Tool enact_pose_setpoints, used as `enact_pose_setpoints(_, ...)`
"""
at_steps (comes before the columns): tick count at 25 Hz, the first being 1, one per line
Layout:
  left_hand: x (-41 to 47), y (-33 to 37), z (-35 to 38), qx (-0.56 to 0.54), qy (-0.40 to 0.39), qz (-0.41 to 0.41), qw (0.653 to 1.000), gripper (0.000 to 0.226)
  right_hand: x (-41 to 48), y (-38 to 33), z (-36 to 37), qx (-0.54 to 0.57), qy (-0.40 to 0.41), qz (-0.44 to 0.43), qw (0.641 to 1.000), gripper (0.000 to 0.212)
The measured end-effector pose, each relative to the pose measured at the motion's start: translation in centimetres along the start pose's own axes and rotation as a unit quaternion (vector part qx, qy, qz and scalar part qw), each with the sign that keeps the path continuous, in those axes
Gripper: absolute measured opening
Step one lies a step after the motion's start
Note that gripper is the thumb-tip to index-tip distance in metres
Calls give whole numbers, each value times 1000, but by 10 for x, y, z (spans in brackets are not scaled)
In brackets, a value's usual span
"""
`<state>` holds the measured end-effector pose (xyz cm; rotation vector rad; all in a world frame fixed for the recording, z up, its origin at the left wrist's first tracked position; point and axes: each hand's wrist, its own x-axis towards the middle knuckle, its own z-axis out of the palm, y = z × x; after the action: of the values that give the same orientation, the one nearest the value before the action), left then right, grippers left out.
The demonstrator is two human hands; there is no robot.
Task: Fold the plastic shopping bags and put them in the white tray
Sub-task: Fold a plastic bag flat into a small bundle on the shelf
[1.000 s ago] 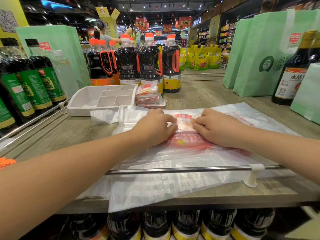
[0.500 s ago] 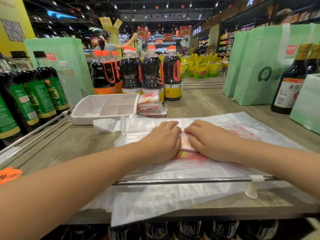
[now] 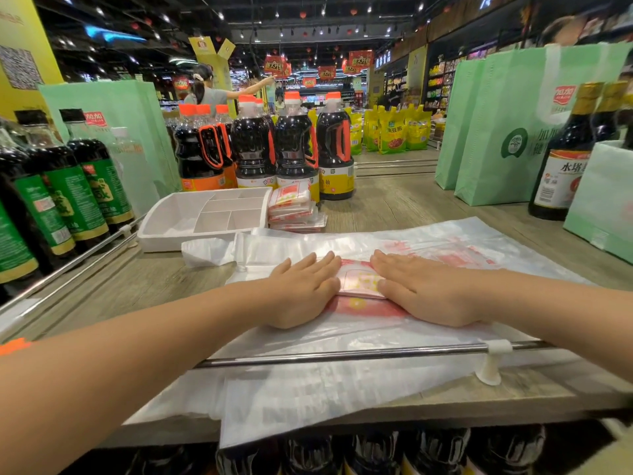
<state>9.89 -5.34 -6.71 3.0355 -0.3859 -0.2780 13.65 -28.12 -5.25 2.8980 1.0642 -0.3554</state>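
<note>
**Hands.** Left hand [image 3: 305, 293] and right hand [image 3: 428, 293]: both flat, palms down, fingers straight, side by side with a narrow gap between them. Neither grips anything; both press down.

**Item under the hands.** Plastic shopping bag [image 3: 361, 281], white with red print, partly folded. A small folded panel shows in the gap between the hands, and the handle end [image 3: 205, 250] trails left toward the tray. The bag lies on the near half of the counter [image 3: 394, 204], on top of loose unfolded bags [image 3: 342, 382] whose edges pass under the metal rail [image 3: 342, 354] and hang over the front.

**Destination.** White tray [image 3: 154, 231], divided into compartments, at the far left of the counter and well apart from the hands. No bag is visible inside it.

**Adjacent.** Stack of folded bags [image 3: 294, 210], just beside the tray's right wall. Soy sauce bottles [image 3: 294, 149] stand behind. Green tote bags [image 3: 507, 132] are at the right.

**Step in hand (judged).** Flattening a fold to set the crease and squeeze out air.

**Next move (judged).** Fold the trailing length over the pressed panel, keeping one hand on it so the slippery film does not spring open. The finished packet then goes into the tray.
</note>
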Motion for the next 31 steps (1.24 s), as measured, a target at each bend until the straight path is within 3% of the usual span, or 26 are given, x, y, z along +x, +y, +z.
enact_pose_setpoints(2,2,3,4,-5,57,-7,998,54,3,0,4,-25,42,7,999,61)
enact_pose_setpoints(5,5,11,1,15,164,3,986,43,9,-6,5,-46,170,-16,984,51)
enact_pose_setpoints(6,5,12,1,16,165,18,986,46,10,-7,5,-47,174,-24,983,51)
enact_pose_setpoints(10,7,13,1,3,76,22,997,55,12,-8,8,-22,57,-31,998,68)
enact_pose_setpoints(18,6,12,-3,20,8,8,1000,76,4,-2,0,45,19,-22,999,67)
enact_pose_setpoints(21,4,7,-1,18,42,17,999,65,-5,0,0,55,93,-23,994,56)
enact_pose_setpoints(25,10,-5,-2,1,173,15,985,48,-2,4,-1,52,242,-36,968,36)
enact_pose_setpoints(29,12,-5,-7,-140,190,0,972,35,3,0,-1,138,249,-67,956,15)
enact_pose_setpoints(31,11,-2,-7,-125,178,11,976,37,9,1,1,146,253,-74,954,11)
